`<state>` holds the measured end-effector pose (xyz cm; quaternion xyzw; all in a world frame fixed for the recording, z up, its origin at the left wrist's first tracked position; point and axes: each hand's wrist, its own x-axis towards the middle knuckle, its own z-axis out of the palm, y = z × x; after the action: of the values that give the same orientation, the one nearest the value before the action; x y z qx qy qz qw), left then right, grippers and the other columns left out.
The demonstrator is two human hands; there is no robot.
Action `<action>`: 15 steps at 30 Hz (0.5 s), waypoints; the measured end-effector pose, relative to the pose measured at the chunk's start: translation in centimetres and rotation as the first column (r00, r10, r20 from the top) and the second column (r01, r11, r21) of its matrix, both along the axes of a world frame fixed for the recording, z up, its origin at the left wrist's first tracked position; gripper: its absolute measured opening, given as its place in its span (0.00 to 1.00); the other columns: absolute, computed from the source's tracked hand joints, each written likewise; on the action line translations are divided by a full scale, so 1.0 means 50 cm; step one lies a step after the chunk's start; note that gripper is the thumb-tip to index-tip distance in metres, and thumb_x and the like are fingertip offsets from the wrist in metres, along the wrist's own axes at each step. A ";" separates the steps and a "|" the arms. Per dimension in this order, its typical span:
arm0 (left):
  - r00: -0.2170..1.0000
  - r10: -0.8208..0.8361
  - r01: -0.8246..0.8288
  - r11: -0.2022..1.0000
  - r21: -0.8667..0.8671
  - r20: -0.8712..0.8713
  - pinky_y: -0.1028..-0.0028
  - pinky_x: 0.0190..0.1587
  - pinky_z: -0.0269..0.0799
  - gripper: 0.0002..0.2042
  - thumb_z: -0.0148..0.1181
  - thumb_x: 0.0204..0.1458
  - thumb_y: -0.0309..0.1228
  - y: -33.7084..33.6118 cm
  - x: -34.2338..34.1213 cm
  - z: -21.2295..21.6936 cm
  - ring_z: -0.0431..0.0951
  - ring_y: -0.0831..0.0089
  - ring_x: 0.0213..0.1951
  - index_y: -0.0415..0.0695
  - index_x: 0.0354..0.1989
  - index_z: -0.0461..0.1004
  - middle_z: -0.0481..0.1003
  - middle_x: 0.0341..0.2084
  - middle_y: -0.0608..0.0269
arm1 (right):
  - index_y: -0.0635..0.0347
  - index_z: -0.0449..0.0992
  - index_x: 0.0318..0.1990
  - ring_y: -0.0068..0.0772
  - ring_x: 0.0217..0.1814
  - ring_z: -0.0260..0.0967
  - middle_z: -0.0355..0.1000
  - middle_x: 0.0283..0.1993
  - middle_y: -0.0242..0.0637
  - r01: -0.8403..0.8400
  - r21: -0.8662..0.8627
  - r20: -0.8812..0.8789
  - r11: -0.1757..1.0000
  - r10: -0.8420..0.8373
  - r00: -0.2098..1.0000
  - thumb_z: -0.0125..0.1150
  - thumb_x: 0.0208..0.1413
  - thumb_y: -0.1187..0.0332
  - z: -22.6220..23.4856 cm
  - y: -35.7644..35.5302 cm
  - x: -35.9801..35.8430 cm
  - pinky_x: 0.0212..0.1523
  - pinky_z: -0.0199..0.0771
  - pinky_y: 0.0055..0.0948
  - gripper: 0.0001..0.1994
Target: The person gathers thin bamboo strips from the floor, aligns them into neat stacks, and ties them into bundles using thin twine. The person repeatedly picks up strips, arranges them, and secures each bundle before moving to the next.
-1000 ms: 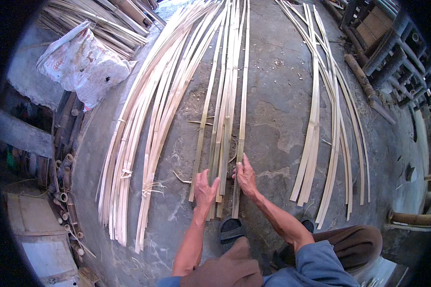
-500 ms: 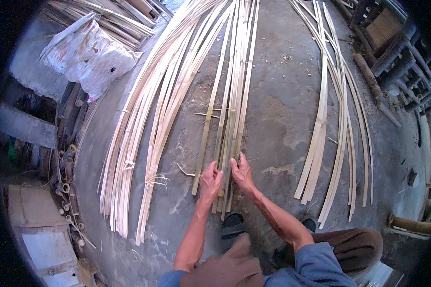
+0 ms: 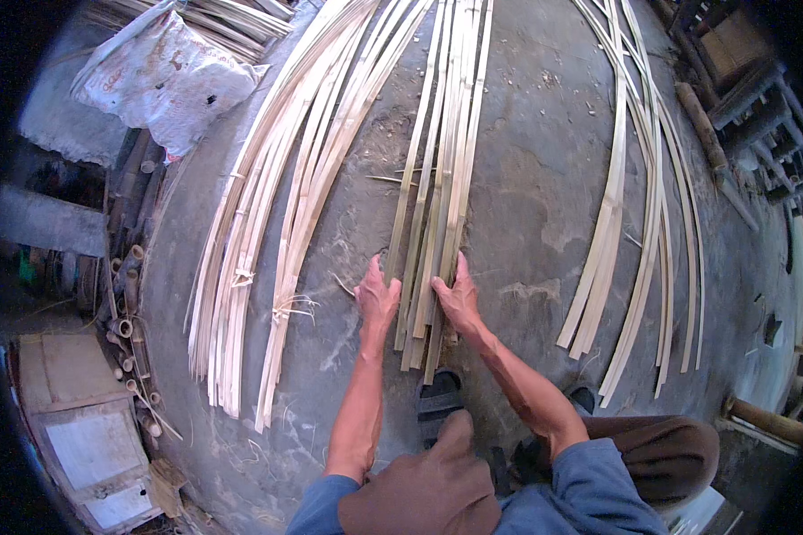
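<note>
Looked moderately lit and cool in tint, brightest toward eleven o'clock. Showed pale glare on the bamboo strips (image 3: 254,192) there and the white sack (image 3: 174,85) at ten. Darkened around the wooden rack (image 3: 742,96) at two. Bent straight edges toward a black, grainy rim; appeared fairly sharp centrally.

Grey floor (image 3: 526,267) (patchy, stained) | left: tied bundles of pale strips (image 3: 220,339) | middle: long narrow strips (image 3: 459,187) | right: crossing strips (image 3: 600,267) | far: scattered chips (image 3: 549,80)
</note>
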<state>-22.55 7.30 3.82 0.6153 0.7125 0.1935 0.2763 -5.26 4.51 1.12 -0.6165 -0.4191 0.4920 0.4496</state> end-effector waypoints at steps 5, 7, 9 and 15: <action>0.955 -0.013 0.019 1.000 -0.017 0.297 0.54 0.60 0.62 0.31 0.59 0.51 0.34 -0.009 0.016 0.009 0.70 0.44 0.56 0.36 0.63 0.60 0.69 0.55 0.36 | 0.63 0.53 0.69 0.34 0.58 0.68 0.68 0.60 0.44 0.026 0.095 -0.133 0.995 -0.013 0.991 0.56 0.60 0.74 -0.049 -0.001 0.001 0.59 0.69 0.32 0.31; 0.985 -0.009 -0.001 0.998 0.056 0.174 0.55 0.61 0.61 0.32 0.59 0.51 0.36 -0.032 0.031 -0.026 0.69 0.44 0.57 0.34 0.64 0.58 0.68 0.55 0.34 | 0.63 0.54 0.68 0.33 0.56 0.69 0.69 0.57 0.43 0.021 0.041 -0.173 0.999 -0.014 0.985 0.55 0.61 0.72 -0.032 -0.004 -0.012 0.56 0.71 0.32 0.29; 0.992 -0.031 0.017 0.994 0.111 0.122 0.55 0.62 0.61 0.35 0.60 0.52 0.38 -0.033 0.041 -0.058 0.67 0.43 0.59 0.31 0.64 0.56 0.66 0.56 0.31 | 0.63 0.56 0.67 0.33 0.53 0.70 0.71 0.55 0.42 0.020 -0.008 -0.196 1.000 -0.022 0.980 0.54 0.63 0.70 -0.013 -0.007 -0.015 0.53 0.72 0.32 0.26; 0.969 -0.048 0.024 0.995 0.101 0.242 0.53 0.56 0.67 0.36 0.61 0.52 0.40 -0.046 0.077 -0.062 0.71 0.40 0.54 0.33 0.64 0.55 0.69 0.52 0.33 | 0.65 0.63 0.61 0.30 0.47 0.71 0.73 0.48 0.41 0.044 -0.089 -0.255 0.995 -0.065 0.965 0.48 0.68 0.63 -0.031 0.000 -0.018 0.47 0.73 0.32 0.20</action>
<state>-18.72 5.00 0.73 0.6123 0.6515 0.2972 0.3352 -6.16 4.51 -0.41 -0.5766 -0.3191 0.5724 0.4878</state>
